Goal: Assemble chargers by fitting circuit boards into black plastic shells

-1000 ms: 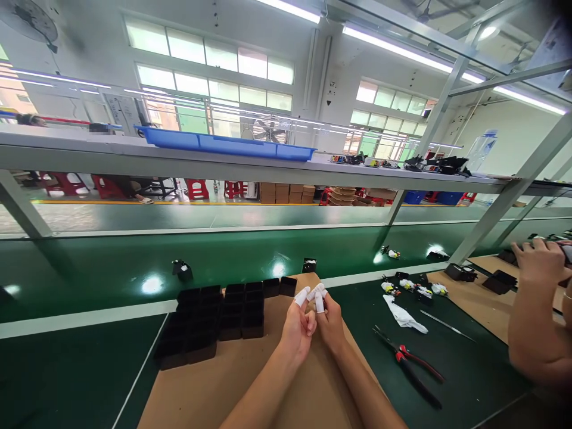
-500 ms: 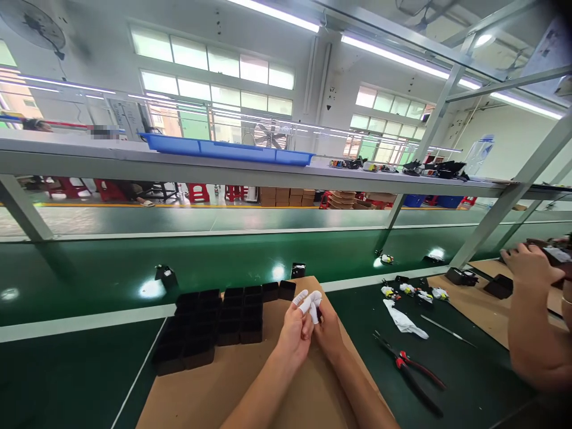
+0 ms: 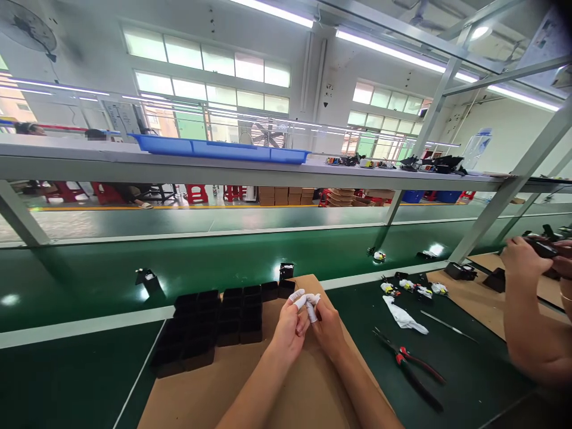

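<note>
My left hand (image 3: 288, 328) and my right hand (image 3: 326, 325) meet over the brown cardboard sheet (image 3: 250, 381), fingertips touching. White finger covers (image 3: 300, 301) sit on several fingertips of both hands. The fingers are pinched together, and whatever may lie between them is hidden. Just left of my hands, rows of open black boxes (image 3: 201, 328) stand close together on the cardboard. A black part (image 3: 286, 271) lies beyond my fingers on the green conveyor belt (image 3: 223, 256).
On the dark mat at right are red-and-black pliers (image 3: 404, 357), a white cloth (image 3: 404, 316), a thin metal tool (image 3: 448, 326) and several small wired parts (image 3: 423, 291). A co-worker's hands (image 3: 525, 259) hold a black part at far right. A shelf (image 3: 250, 173) crosses above the belt.
The parts on the belt have shifted left. My hands stay together, with the fingers slightly rearranged. The co-worker's hands have moved, and a dark part now shows in them.
</note>
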`<state>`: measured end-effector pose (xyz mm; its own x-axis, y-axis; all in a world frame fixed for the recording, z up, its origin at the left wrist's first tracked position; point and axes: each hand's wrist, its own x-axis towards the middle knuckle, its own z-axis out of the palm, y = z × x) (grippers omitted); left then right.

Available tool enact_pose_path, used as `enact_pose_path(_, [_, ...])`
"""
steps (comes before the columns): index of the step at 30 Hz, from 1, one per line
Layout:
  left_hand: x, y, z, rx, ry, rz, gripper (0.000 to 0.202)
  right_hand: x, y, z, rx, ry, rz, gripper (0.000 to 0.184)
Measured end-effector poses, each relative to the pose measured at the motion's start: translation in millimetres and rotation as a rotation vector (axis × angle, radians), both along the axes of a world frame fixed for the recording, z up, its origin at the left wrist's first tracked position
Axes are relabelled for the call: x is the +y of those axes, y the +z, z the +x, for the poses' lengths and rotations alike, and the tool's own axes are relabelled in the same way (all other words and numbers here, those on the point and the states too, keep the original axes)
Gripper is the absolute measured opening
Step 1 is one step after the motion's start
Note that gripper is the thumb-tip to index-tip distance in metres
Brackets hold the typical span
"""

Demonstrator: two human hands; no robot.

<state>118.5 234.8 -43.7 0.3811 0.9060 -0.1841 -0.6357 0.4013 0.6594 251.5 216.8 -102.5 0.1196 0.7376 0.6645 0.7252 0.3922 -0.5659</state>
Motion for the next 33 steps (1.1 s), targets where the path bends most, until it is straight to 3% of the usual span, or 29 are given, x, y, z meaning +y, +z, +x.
enact_pose_path(5, [2.8, 12.1, -5.7, 0.040, -0.054, 0.002, 0.030, 0.5, -1.5, -2.0, -0.029, 0.037, 0.045, 0.024])
enact_pose_path(10, [4.5, 30.9, -18.1, 0.154, -0.118, 0.056, 0.032, 1.5, -0.1, -0.3, -0.035, 0.061, 0.067, 0.027])
enact_pose_path(16, [5.2, 66.2, -40.4, 0.231, -0.137, 0.201, 0.027, 2.3, 6.4, 11.2, 0.030, -0.039, 0.071, 0.030])
enact_pose_path(18, [5.9, 71.7, -44.8, 0.246, -0.109, 0.236, 0.026, 2.0, 6.5, 12.3, 0.051, -0.066, 0.072, 0.030])
enact_pose_path(21, [7.5, 65.5, -42.4, 0.279, -0.082, 0.249, 0.027, 1.0, 3.7, 8.6, 0.053, -0.070, 0.074, 0.025])
enact_pose_path(24, [9.0, 48.5, -32.5, 0.318, -0.061, 0.248, 0.026, 0.2, 0.3, 3.5, 0.031, -0.052, 0.087, 0.033])
enact_pose_path(28, [9.9, 29.2, -21.8, 0.357, -0.028, 0.233, 0.029, 0.0, -0.5, 1.4, -0.013, 0.002, 0.100, 0.029])
enact_pose_path(33, [10.4, 19.5, -18.4, 0.392, 0.001, 0.219, 0.031, 1.2, 0.8, 3.6, -0.029, 0.008, 0.108, 0.022])
